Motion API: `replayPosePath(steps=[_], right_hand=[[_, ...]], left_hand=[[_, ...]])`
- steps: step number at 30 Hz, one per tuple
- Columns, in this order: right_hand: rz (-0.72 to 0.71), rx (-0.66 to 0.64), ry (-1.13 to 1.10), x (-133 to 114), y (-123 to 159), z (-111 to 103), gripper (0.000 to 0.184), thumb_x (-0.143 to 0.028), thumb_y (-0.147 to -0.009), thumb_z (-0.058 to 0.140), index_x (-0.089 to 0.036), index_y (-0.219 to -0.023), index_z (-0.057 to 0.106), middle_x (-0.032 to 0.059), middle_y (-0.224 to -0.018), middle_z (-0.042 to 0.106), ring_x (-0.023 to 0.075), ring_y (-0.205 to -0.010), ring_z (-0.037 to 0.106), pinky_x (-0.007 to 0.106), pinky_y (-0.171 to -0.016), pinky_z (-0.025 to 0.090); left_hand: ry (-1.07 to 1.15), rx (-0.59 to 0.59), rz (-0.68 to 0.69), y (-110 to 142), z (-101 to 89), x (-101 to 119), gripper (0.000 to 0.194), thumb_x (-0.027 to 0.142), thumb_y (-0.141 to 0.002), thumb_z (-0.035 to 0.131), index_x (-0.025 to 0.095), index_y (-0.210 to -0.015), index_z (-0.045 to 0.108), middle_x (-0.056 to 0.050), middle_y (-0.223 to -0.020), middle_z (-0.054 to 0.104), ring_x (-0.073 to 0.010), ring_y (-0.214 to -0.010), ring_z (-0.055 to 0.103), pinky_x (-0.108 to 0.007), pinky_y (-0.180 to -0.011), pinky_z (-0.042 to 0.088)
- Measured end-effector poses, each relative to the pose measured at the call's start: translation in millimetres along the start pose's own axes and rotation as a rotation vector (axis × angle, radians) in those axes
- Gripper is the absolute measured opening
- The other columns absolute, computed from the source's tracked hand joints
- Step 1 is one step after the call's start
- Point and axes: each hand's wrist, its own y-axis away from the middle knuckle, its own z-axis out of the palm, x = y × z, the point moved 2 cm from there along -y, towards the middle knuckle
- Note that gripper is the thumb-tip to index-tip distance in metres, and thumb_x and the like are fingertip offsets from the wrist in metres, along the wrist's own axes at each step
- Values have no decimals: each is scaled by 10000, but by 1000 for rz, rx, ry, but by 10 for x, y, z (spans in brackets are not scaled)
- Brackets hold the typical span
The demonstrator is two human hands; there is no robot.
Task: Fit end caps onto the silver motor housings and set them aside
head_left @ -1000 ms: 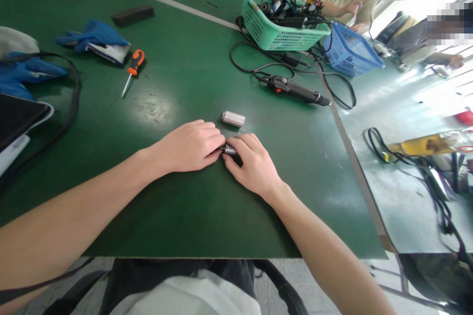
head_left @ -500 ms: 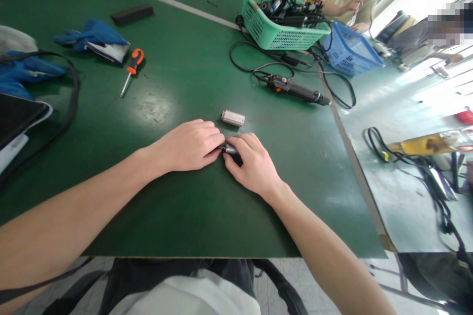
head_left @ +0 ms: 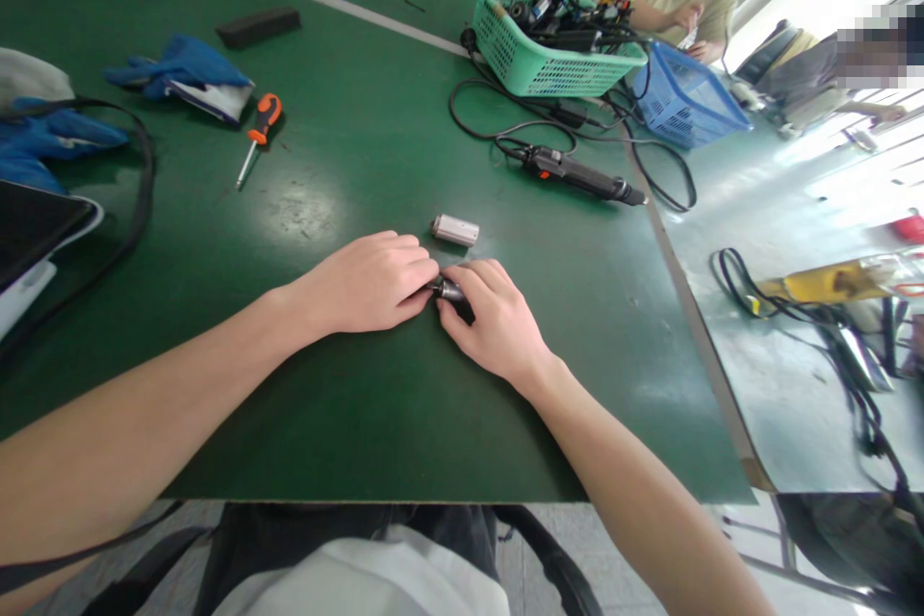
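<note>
Low over the green table, my right hand is closed round a small dark cylindrical part with a shiny metal end. My left hand meets it from the other side, its thumb and fingers pinched at the part's tip. What lies under the left fingers is hidden. Just beyond my hands a silver metal cylinder rests on its side, apart from both.
A black electric screwdriver with a looped cord lies behind right, near a green basket of cables and a blue basket. Left are an orange-handled screwdriver, blue gloves and a dark block. Other people sit at far right.
</note>
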Motion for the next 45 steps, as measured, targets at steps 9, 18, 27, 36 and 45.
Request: replayPosePath(steps=[9, 18, 27, 36, 45], right_hand=[[8, -8, -1, -7, 0, -6, 237, -231, -988, 569, -183, -1198, 668, 127, -1116, 700, 293, -1053, 618, 463, -970, 560], [22, -10, -3, -3, -3, -5, 239, -230, -982, 571, -204, -1199, 667, 124, -1120, 702, 297, -1064, 623, 467, -969, 560], [14, 20, 12, -7, 1, -1, 241, -214, -975, 571, -177, -1193, 665, 136, -1113, 707, 300, -1052, 625, 468, -963, 564], [19, 15, 28, 5, 15, 11, 255, -215, -980, 568, -185, -1217, 658, 131, -1119, 707, 299, -1057, 622, 467, -962, 564], [12, 25, 25, -6, 3, -7, 248, -209, -978, 571, -163, -1203, 665, 137, -1118, 709, 299, -1046, 625, 456, -953, 566]], left_hand=[[-6, 2, -8, -5, -15, 3, 206, 254, -992, 538, 161, -879, 683, -60, -815, 665, -219, -791, 593, -359, -750, 462], [-19, -4, -16, 0, -6, 4, 219, 261, -1005, 520, 165, -877, 670, -62, -814, 663, -221, -804, 596, -361, -777, 475], [-41, -2, -33, 4, -4, -20, 209, 256, -999, 525, 163, -873, 664, -60, -822, 661, -221, -804, 599, -362, -765, 468], [-27, -3, -41, 3, -18, -15, 209, 248, -986, 534, 165, -858, 676, -67, -816, 671, -218, -797, 597, -350, -756, 459], [-34, 4, -24, 11, -2, -22, 217, 260, -995, 525, 168, -856, 664, -63, -812, 663, -222, -801, 598, -359, -756, 457]])
